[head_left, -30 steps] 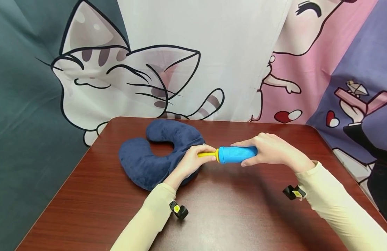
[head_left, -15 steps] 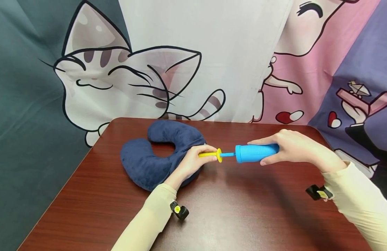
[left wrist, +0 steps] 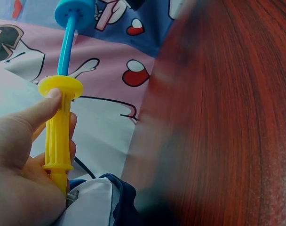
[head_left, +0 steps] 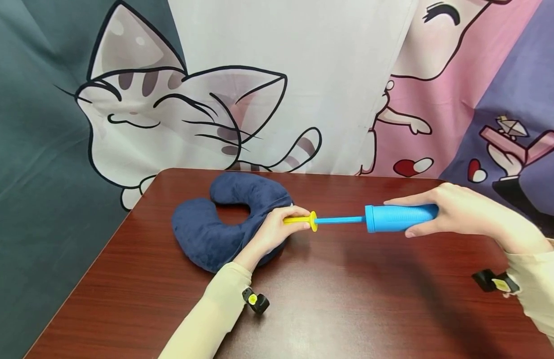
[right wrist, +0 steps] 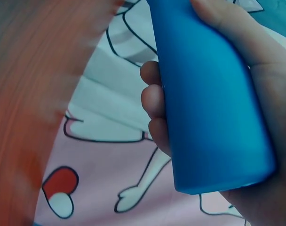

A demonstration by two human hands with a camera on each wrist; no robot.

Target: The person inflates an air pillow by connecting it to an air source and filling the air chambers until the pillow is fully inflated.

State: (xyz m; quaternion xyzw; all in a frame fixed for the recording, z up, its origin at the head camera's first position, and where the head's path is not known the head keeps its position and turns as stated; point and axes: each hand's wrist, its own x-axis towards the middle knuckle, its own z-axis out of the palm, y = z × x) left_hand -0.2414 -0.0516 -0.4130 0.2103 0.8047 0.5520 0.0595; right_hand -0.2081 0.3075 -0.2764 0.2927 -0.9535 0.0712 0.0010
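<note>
A hand pump with a blue barrel (head_left: 395, 218) and a yellow handle (left wrist: 58, 134) spans the gap between my hands, its thin blue rod (head_left: 339, 220) drawn out. My left hand (head_left: 273, 230) grips the yellow handle, thumb against its flange in the left wrist view. Fingers of my right hand (head_left: 461, 212) wrap round the barrel, as the right wrist view shows. Next to my left hand, a navy U-shaped neck pillow (head_left: 214, 234) lies on the table. The handle's end meets a clear valve (left wrist: 71, 197) by the pillow's white part; how they join is partly hidden.
The brown wooden table (head_left: 169, 304) reaches back to a cloth backdrop (head_left: 339, 89) printed with cartoon cats. Small black cameras (head_left: 256, 300) are strapped at both wrists. Table surface shows to the right of the pillow and in front of it.
My right hand has moved right with the blue barrel, drawing the rod out from the barrel. My left hand and the pillow have stayed nearly still.
</note>
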